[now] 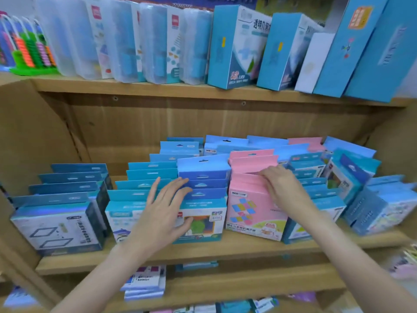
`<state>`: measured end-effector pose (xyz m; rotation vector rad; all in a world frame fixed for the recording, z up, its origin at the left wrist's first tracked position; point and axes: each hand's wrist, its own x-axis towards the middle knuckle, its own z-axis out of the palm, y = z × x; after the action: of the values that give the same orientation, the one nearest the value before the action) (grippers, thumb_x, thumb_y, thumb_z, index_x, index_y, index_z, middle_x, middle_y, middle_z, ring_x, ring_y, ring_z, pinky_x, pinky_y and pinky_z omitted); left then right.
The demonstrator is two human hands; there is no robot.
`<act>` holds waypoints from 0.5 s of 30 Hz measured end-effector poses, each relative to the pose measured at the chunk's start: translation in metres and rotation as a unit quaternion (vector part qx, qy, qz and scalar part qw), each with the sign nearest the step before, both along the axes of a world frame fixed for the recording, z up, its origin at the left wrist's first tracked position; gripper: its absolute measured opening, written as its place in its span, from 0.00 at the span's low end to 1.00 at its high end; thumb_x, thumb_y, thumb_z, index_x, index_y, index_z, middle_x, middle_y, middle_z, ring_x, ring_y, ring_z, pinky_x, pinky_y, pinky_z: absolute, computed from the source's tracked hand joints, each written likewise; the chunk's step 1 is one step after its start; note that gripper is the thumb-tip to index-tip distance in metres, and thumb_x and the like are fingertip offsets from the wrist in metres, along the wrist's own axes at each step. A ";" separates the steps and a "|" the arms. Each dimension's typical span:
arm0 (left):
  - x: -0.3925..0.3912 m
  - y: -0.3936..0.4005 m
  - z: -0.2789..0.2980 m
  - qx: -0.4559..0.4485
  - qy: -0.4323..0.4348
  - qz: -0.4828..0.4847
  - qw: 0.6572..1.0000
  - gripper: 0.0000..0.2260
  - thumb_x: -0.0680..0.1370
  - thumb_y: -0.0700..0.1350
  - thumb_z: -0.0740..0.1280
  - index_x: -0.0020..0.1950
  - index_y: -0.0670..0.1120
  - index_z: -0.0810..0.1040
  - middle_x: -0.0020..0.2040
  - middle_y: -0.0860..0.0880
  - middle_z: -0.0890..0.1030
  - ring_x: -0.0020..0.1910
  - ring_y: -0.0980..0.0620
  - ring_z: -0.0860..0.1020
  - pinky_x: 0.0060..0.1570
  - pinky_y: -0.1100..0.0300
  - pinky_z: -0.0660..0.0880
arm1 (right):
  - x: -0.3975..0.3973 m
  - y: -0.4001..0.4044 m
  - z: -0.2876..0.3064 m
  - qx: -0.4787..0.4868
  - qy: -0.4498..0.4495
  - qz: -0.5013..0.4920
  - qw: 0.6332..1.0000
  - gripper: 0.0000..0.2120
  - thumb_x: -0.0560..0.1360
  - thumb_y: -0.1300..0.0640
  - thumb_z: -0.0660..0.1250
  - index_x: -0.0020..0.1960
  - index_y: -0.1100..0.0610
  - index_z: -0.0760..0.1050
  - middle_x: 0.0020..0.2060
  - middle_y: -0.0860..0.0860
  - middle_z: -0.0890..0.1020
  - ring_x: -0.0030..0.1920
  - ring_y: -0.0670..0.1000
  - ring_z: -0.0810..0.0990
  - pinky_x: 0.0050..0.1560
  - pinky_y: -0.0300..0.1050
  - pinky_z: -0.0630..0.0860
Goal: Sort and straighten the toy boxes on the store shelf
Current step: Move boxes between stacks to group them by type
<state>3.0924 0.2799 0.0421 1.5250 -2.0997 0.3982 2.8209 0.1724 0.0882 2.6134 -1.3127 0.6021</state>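
Mid-straightening: left hand (168, 208) lies flat and relaxed on the blue boxes (204, 188), right hand (278, 184) pinches the pink boxes' (253, 199) tabs, probably squaring them up next.

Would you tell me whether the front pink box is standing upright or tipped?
Tipped: the front pink box leans left, its bottom edge slanting against the shelf edge.

I stand in a shop: wooden shelves (203, 256) carry rows of identical boxed toys (255, 213) with hang-tab tops, more boxes (234, 48) stocked at twelve o'clock, an abacus (31, 53) at ten.
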 end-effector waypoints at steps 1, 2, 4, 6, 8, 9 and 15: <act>-0.002 -0.001 0.001 -0.004 0.006 0.006 1.000 0.24 0.72 0.58 0.60 0.62 0.46 0.68 0.64 0.46 0.74 0.66 0.51 0.66 0.70 0.47 0.49 | -0.002 -0.003 0.002 0.008 0.004 0.004 1.000 0.12 0.68 0.71 0.66 0.51 0.63 0.78 0.41 0.59 0.82 0.43 0.61 0.78 0.45 0.53 0.75; -0.003 -0.003 0.003 -0.006 0.005 0.013 1.000 0.26 0.71 0.60 0.60 0.63 0.46 0.67 0.64 0.46 0.74 0.66 0.50 0.66 0.70 0.46 0.49 | -0.005 -0.006 0.008 0.020 0.005 0.013 1.000 0.12 0.70 0.67 0.66 0.53 0.62 0.77 0.45 0.57 0.82 0.47 0.60 0.78 0.49 0.52 0.74; -0.004 -0.009 0.008 -0.001 -0.025 0.027 0.999 0.33 0.69 0.64 0.60 0.67 0.44 0.65 0.66 0.45 0.72 0.67 0.50 0.65 0.70 0.46 0.48 | -0.005 -0.015 0.030 0.070 -0.022 0.037 0.997 0.16 0.72 0.57 0.68 0.58 0.59 0.75 0.52 0.52 0.79 0.52 0.55 0.76 0.55 0.48 0.71; -0.003 -0.017 0.013 0.024 -0.073 0.043 0.996 0.40 0.68 0.68 0.58 0.70 0.42 0.63 0.67 0.45 0.71 0.68 0.50 0.65 0.69 0.45 0.48 | 0.010 -0.029 0.053 0.101 -0.067 0.087 0.989 0.18 0.72 0.54 0.69 0.60 0.58 0.74 0.54 0.51 0.79 0.52 0.50 0.76 0.54 0.39 0.67; -0.003 -0.024 0.019 0.048 -0.102 0.061 0.992 0.43 0.66 0.72 0.56 0.71 0.42 0.61 0.66 0.46 0.73 0.67 0.49 0.69 0.67 0.45 0.50 | 0.038 -0.049 0.064 0.132 -0.047 0.131 0.981 0.18 0.73 0.55 0.67 0.61 0.59 0.73 0.56 0.52 0.79 0.55 0.50 0.76 0.54 0.36 0.65; -0.004 -0.026 0.020 0.058 -0.105 0.066 0.991 0.44 0.66 0.73 0.55 0.71 0.43 0.61 0.64 0.46 0.75 0.64 0.49 0.72 0.66 0.46 0.50 | 0.054 -0.059 0.065 0.153 -0.011 0.138 0.979 0.17 0.74 0.55 0.67 0.61 0.59 0.73 0.57 0.53 0.79 0.56 0.51 0.75 0.56 0.37 0.66; -0.004 -0.032 0.022 0.066 -0.069 0.071 0.993 0.45 0.64 0.75 0.56 0.70 0.44 0.63 0.60 0.49 0.76 0.60 0.52 0.74 0.67 0.51 0.51 | 0.109 -0.102 0.041 0.150 0.125 0.136 0.971 0.10 0.75 0.59 0.61 0.36 0.55 0.66 0.39 0.54 0.73 0.47 0.56 0.73 0.40 0.45 0.64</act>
<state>3.0881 0.2482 0.0639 1.7759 -2.1670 0.4337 2.9296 0.0708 0.1295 3.0184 -1.0474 0.0982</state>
